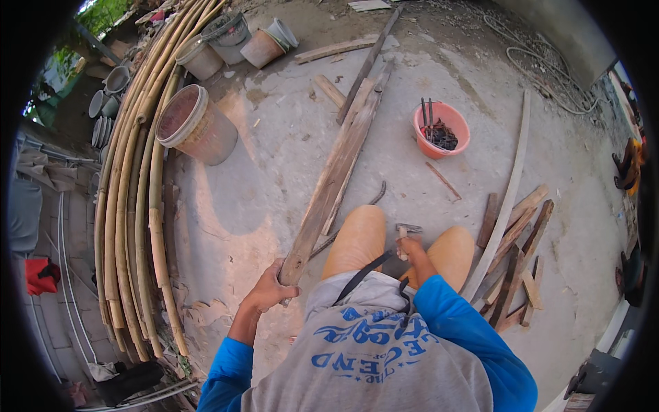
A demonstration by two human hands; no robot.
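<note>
My left hand (269, 287) is closed round the near end of a long weathered wooden plank (328, 185), which slants away over other boards to the upper middle. My right hand (410, 250), between my knees, grips a hammer (408, 228) by its handle just below the metal head. A dark, bent metal bar (378, 194) lies on the concrete by my left knee, partly hidden by my leg and the plank. Beyond my right knee stands a pink bucket (446, 147) with dark nails or metal scraps and two upright rods in it.
Long bamboo poles (128, 206) lie along the left. A dirty large bucket (195, 125) stands beside them, with several smaller buckets (262, 47) farther back. To the right are a pale curved strip (504, 213) and a heap of short wood pieces (522, 257). A hose (542, 65) coils at the far right.
</note>
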